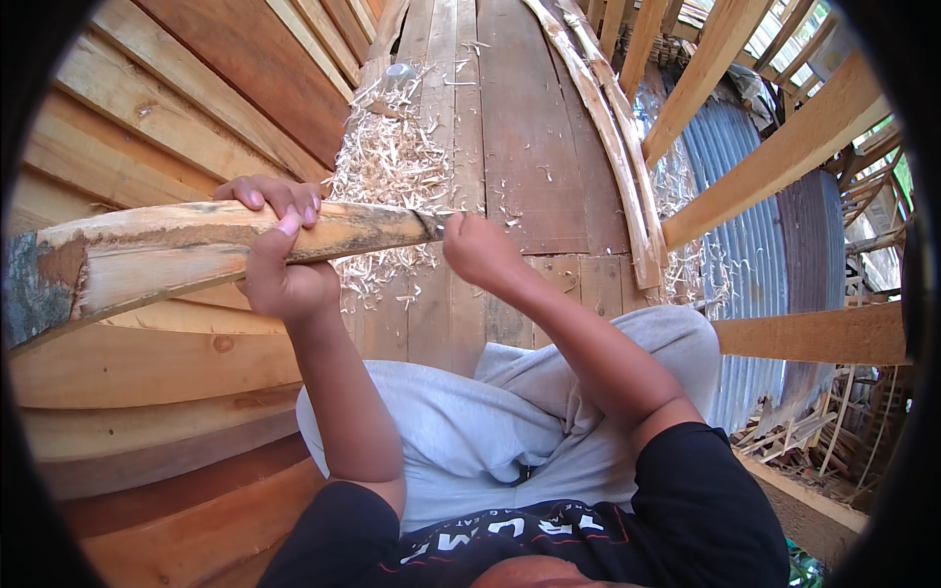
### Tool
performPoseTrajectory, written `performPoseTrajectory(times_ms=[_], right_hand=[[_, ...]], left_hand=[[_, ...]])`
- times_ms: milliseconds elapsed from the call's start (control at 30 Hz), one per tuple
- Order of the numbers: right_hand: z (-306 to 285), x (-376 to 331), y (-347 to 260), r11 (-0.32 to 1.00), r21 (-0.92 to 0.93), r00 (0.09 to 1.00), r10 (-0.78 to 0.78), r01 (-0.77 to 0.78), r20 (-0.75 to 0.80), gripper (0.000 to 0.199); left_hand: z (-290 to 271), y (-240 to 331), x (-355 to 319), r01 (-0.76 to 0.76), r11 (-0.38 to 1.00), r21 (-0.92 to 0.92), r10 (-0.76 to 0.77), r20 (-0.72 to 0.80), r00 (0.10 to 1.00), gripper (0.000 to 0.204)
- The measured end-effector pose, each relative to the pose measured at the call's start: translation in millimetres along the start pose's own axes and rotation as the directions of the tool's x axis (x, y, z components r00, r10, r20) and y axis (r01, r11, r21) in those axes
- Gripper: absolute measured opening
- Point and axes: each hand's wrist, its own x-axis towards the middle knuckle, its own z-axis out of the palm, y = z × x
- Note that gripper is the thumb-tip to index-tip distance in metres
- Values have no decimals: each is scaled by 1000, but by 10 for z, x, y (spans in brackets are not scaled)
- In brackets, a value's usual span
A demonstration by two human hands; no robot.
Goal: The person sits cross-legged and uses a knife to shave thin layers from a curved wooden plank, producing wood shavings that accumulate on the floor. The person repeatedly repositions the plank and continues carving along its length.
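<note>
A long, thick piece of wood (181, 243) lies across the left of the view, with grey-brown bark at its wide left end and pale stripped wood along its side. It narrows toward a dark-streaked right end. My left hand (286, 269) is wrapped round its middle, thumb on the near side and fingers over the top. At the narrow end my right hand (482, 253) is closed in a fist. A small dark, thin edge shows between the fist and the wood, but what the fist holds is mostly hidden.
Curled wood shavings (397, 162) cover part of the plank floor (529, 147). Beyond them stands a small grey cup-like object (399, 74). Two pale peeled poles (616, 147) lie to the right, beside wooden posts (779, 152) and corrugated metal sheets (740, 196). A board wall (147, 363) rises on the left.
</note>
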Motion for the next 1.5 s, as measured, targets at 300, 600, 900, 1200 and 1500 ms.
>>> performPoseTrajectory(times_ms=[300, 600, 900, 1200, 1500], right_hand=[[116, 189, 378, 983, -43, 984, 175, -176, -27, 59], [-78, 11, 262, 994, -77, 982, 90, -78, 168, 51], [-89, -117, -204, 992, -48, 991, -115, 118, 68, 48], [-126, -7, -21, 984, -176, 991, 38, -15, 128, 47], [-28, 201, 783, 953, -275, 984, 157, -128, 87, 48]], left_hand=[[215, -6, -54, -2, 995, 99, 0, 20, 1000, 30], [215, 44, -58, 23, 996, 91, -28, 58, 998, 30], [60, 80, 25, 32, 998, 52, -36, 86, 996, 31], [158, 74, -35, 12, 999, 40, -16, 114, 993, 30], [301, 58, -88, 62, 998, 25, -64, 91, 994, 30]])
